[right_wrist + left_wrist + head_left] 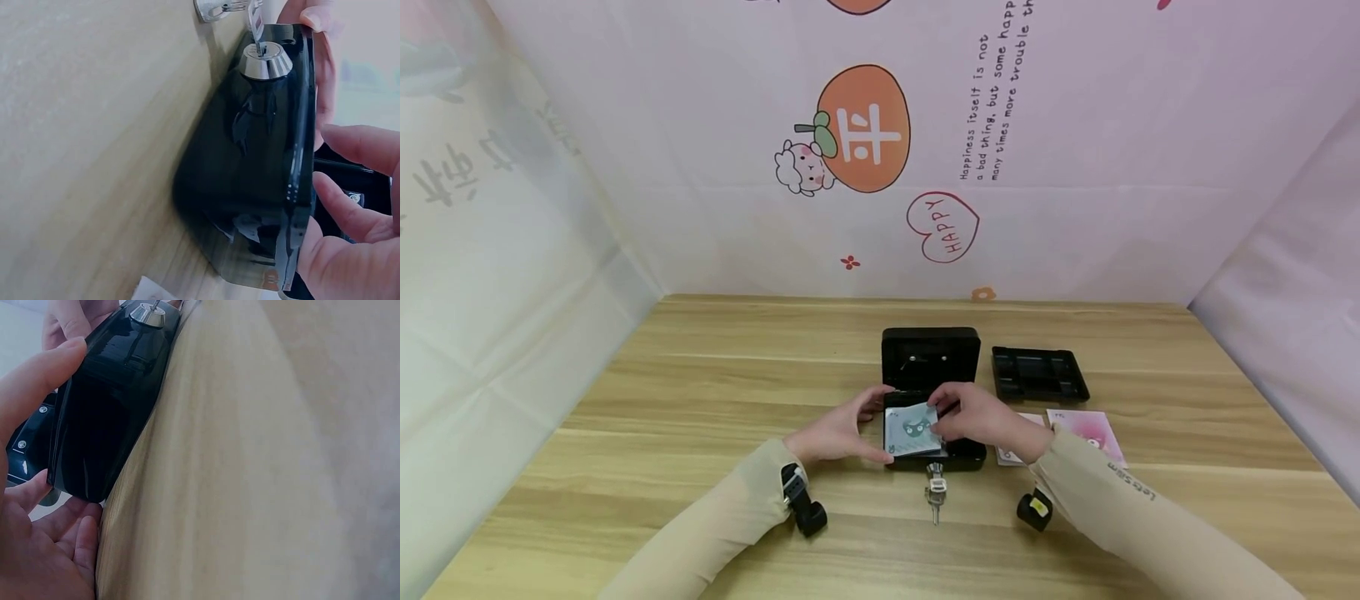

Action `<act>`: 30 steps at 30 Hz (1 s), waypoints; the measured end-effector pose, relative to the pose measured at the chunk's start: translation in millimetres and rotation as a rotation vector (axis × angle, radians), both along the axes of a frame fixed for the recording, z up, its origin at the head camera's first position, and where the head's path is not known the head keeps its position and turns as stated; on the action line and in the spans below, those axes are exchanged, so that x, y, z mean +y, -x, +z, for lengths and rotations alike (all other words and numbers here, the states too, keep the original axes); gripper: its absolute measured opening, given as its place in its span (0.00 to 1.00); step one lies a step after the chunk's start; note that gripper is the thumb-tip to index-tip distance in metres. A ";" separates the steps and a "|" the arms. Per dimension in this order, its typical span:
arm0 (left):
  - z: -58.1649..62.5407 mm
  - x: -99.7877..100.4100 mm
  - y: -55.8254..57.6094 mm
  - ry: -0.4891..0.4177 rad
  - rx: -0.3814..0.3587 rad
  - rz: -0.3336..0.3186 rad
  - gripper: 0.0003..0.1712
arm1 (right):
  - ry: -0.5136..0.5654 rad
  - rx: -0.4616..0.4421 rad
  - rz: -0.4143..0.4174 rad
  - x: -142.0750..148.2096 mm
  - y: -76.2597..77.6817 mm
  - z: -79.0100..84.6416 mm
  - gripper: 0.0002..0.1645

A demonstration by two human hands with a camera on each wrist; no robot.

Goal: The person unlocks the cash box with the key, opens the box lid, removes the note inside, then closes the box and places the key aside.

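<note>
A small black cash box (pixel 972 460) stands on the table with its lid (pixel 930 336) raised at the back. A pale blue-green printed card (pixel 904 433) lies over the left part of its opening. My left hand (pixel 838 429) grips the box's left side, thumb at the front corner and fingers farther back. My right hand (pixel 976 417) reaches over the box and pinches the card's right edge; the wrist views do not show this hold. A key sits in the silver lock (pixel 265 61) on the front wall, and a bunch of keys (pixel 936 493) hangs there.
Behind and right of the box lies a black compartment tray (pixel 1037 375). A pink card (pixel 1090 429) and another card (pixel 1009 457), partly under my right forearm, lie nearer. A printed cloth (pixel 737 233) rises along the table's back edge.
</note>
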State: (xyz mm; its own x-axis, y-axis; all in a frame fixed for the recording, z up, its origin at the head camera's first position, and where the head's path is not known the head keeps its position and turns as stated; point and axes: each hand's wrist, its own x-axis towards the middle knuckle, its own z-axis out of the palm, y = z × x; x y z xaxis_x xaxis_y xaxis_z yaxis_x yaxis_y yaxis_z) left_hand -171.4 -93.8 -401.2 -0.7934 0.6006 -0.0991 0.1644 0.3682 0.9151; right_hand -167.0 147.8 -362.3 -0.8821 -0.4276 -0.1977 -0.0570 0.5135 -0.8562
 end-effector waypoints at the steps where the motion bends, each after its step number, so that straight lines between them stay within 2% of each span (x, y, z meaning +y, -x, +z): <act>1: 0.2 0.1 0.2 0.000 -0.001 0.000 0.54 | -0.001 0.004 -0.007 -0.4 0.1 -0.3 0.20; 9: -0.7 0.6 0.9 0.010 0.003 -0.001 0.54 | 0.040 -0.009 -0.046 -4.1 -0.4 -4.5 0.17; 14: -2.5 0.0 0.9 0.001 -0.001 -0.010 0.54 | 0.000 -0.002 -0.077 -6.7 -2.1 -7.1 0.15; 18: -3.0 -0.3 0.6 -0.004 -0.011 -0.009 0.53 | -0.025 0.012 -0.059 -8.4 -3.3 -7.1 0.14; 23: -3.9 0.0 1.3 -0.005 -0.008 -0.002 0.54 | 0.009 0.024 -0.052 -9.1 -2.8 -4.2 0.14; 30: -2.2 0.1 1.4 0.006 -0.004 0.007 0.55 | 0.055 0.009 -0.093 -6.6 -1.9 -2.1 0.15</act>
